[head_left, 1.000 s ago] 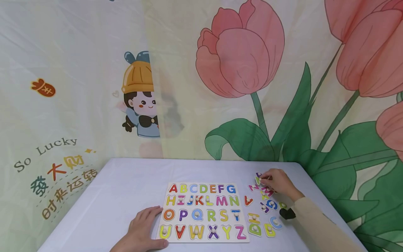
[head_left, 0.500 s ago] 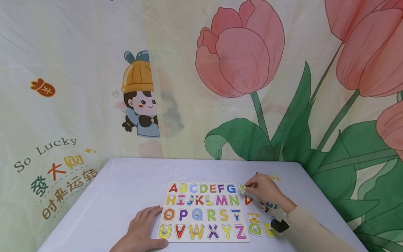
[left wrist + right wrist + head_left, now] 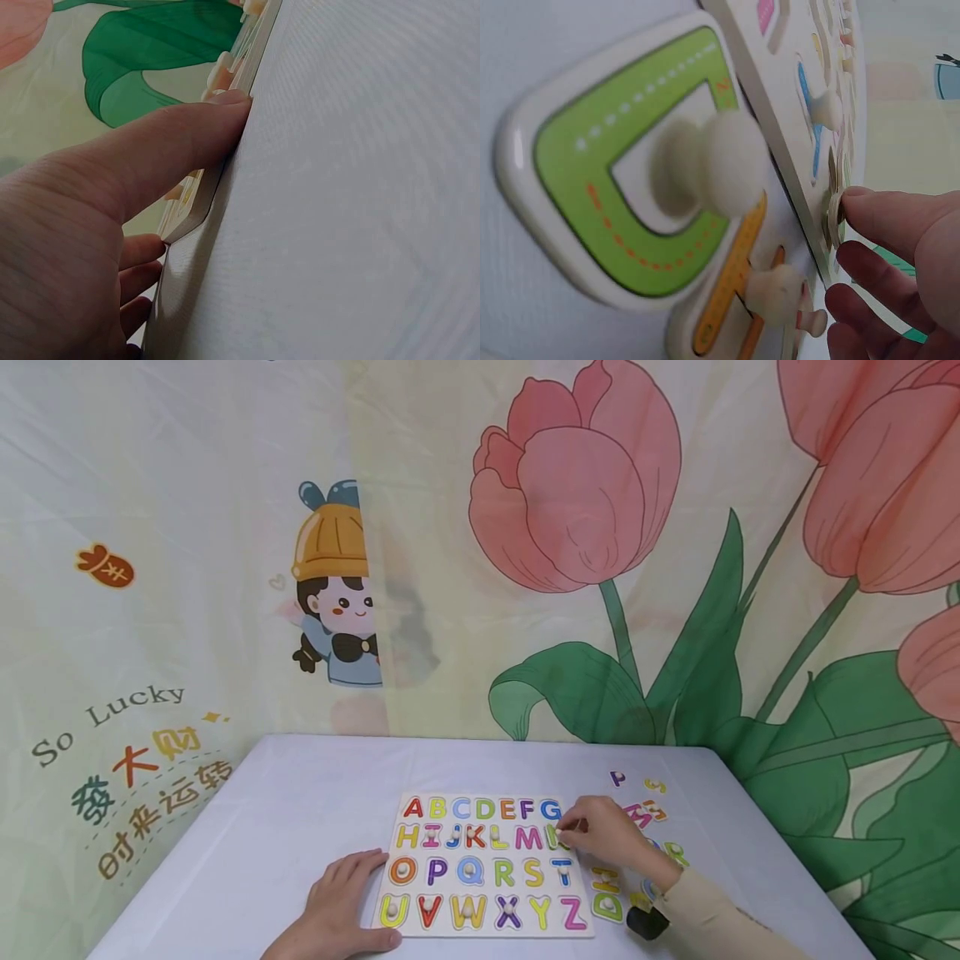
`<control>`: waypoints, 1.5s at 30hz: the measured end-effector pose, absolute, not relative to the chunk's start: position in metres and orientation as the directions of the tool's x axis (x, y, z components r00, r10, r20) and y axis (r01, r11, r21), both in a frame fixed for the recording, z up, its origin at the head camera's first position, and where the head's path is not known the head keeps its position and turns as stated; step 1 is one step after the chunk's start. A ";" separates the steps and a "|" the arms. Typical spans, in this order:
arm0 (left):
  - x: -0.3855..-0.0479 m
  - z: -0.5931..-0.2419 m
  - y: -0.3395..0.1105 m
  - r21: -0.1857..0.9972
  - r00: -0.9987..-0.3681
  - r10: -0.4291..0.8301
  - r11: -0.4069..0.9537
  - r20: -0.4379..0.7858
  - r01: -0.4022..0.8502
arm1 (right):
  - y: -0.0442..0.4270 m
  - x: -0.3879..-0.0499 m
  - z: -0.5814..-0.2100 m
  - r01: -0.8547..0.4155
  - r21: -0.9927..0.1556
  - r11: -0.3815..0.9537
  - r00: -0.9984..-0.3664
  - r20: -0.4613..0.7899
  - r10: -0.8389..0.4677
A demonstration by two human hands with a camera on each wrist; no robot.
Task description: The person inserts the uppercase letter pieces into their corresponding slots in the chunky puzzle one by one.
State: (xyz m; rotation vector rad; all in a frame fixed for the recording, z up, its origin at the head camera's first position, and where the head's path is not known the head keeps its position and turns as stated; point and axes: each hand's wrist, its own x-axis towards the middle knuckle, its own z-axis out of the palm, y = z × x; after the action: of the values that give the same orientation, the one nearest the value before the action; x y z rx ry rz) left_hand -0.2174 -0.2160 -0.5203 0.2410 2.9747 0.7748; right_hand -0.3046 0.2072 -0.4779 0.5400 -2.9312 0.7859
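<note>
A white alphabet puzzle board lies on the table, with knobbed letters in several slots, such as the purple X and blue T. My left hand rests at the board's near-left corner; its thumb touches the near edge and its fingers lie along the left side. At the N slot, my right hand pinches the green letter N piece, whose thin edge shows beneath the fingertips in the right wrist view. Whether it is seated flat is hidden.
Loose letters lie right of the board: a green D, an orange-yellow H, a purple P, a yellow S, a pink M and others partly under the right arm. A printed cloth hangs behind the table.
My right hand has taken the green N from the loose pile and carried it left and nearer to the N slot. My left hand has stayed in place.
</note>
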 end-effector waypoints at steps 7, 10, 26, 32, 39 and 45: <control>-0.217 -0.520 -0.218 0.497 -0.983 0.183 0.854 -0.015 0.151 | 0.202 -0.304 -0.481 -0.370 -0.431 0.823 -0.929 0.175 -0.326; -0.216 -0.519 -0.219 0.503 -0.980 0.197 0.848 -0.005 0.168 | 0.200 -0.304 -0.479 -0.369 -0.420 0.829 -0.929 0.182 -0.321; -0.213 -0.521 -0.218 0.478 -0.975 0.216 0.851 0.058 0.217 | 0.194 -0.302 -0.478 -0.315 -0.424 0.849 -0.949 0.150 -0.277; -0.213 -0.522 -0.219 0.484 -0.971 0.229 0.843 0.074 0.235 | 0.193 -0.302 -0.478 -0.298 -0.419 0.858 -0.955 0.135 -0.265; -0.212 -0.521 -0.217 0.516 -0.976 0.216 0.831 0.042 0.206 | 0.196 -0.303 -0.479 -0.308 -0.431 0.848 -0.951 0.123 -0.284; -0.211 -0.519 -0.217 0.516 -0.977 0.210 0.834 0.027 0.193 | 0.212 -0.308 -0.467 -0.369 -0.482 0.795 -0.926 0.117 -0.358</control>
State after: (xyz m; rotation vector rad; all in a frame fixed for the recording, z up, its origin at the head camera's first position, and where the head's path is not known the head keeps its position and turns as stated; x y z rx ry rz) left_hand -0.2111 -0.2173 -0.5190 0.3273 2.9797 0.8339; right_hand -0.3084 0.2119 -0.4672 0.5990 -2.9572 0.8011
